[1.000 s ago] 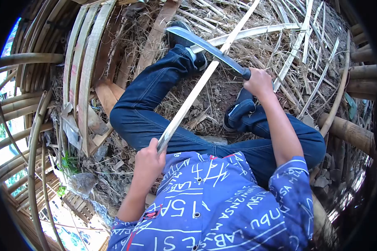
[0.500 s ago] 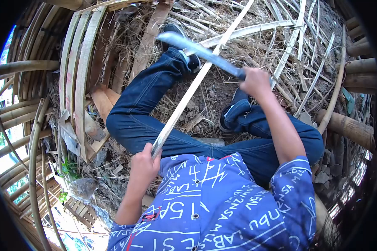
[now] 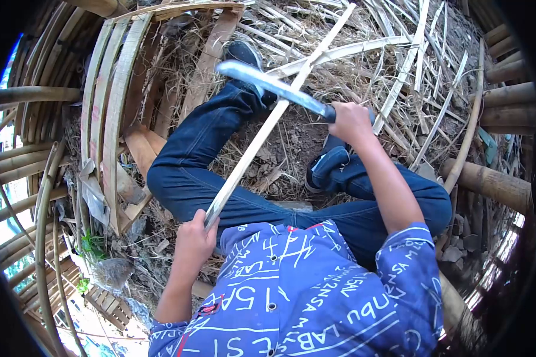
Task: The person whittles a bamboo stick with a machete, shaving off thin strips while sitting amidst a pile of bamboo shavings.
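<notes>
My left hand (image 3: 195,239) is closed round the near end of a long pale bamboo strip (image 3: 248,157), just above my lap. The strip slants up and away to the right, over the ground between my legs. In my right hand (image 3: 350,124) is the dark handle of a machete (image 3: 268,83). Its long, slightly curved blade points left and lies across the strip about midway along, above my foot. The blade's tip is close to my shoe (image 3: 244,55).
Split bamboo strips (image 3: 402,77) and shavings (image 3: 345,74) litter the ground ahead. A slatted wooden pallet (image 3: 114,101) leans at the left. Bamboo poles (image 3: 494,181) line the right, and a bamboo fence (image 3: 36,160) stands at the far left.
The machete and my right hand have shifted left and toward me along the strip. My left hand and the strip's near end have moved slightly left and nearer.
</notes>
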`<control>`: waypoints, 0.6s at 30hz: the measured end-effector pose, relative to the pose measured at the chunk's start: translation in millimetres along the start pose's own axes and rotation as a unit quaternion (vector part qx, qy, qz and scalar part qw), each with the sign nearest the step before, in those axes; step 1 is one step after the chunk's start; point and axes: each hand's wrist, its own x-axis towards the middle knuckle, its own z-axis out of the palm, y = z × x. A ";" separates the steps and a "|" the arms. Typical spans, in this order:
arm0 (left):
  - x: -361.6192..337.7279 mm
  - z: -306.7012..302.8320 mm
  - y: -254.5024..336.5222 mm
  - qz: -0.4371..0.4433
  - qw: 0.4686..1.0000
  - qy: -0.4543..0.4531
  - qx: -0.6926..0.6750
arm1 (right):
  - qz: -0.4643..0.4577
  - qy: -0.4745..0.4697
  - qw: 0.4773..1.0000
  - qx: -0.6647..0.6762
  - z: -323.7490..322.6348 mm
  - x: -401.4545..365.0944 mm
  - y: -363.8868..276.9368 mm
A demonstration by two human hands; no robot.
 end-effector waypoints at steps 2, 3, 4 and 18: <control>-9.0 -4.0 -2.5 0.001 1.000 -0.006 -0.005 | 0.044 0.018 0.999 -0.010 3.1 10.6 20.7; -16.4 -2.7 -8.5 0.015 1.000 0.006 -0.016 | 0.140 -0.006 0.990 0.014 3.4 24.2 36.9; -15.6 0.0 -7.0 0.021 1.000 0.011 -0.019 | 0.218 -0.015 0.976 0.012 10.8 38.3 55.7; -31.6 -1.0 -11.5 0.042 0.999 -0.014 0.009 | 0.242 0.022 0.970 0.006 1.8 30.6 73.7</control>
